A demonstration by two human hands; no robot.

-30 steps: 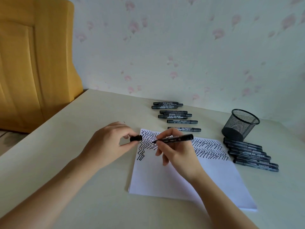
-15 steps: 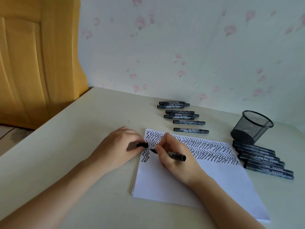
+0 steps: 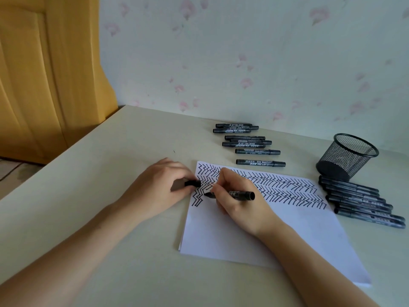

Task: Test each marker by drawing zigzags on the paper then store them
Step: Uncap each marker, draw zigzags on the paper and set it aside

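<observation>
Cylindrical black marker tip on flat paper.

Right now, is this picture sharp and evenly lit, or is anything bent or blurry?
Head view: soft, even daylight with faint shadows under the left hand and right hand; wide-angle lens bows the table edge; marker labels stay too soft to read.

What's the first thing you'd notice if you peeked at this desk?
Probably the black zigzags filling the top of the white paper in the middle of the table. The right hand holds a marker with its tip down at the paper's left edge. A black mesh cup stands at the far right.
</observation>
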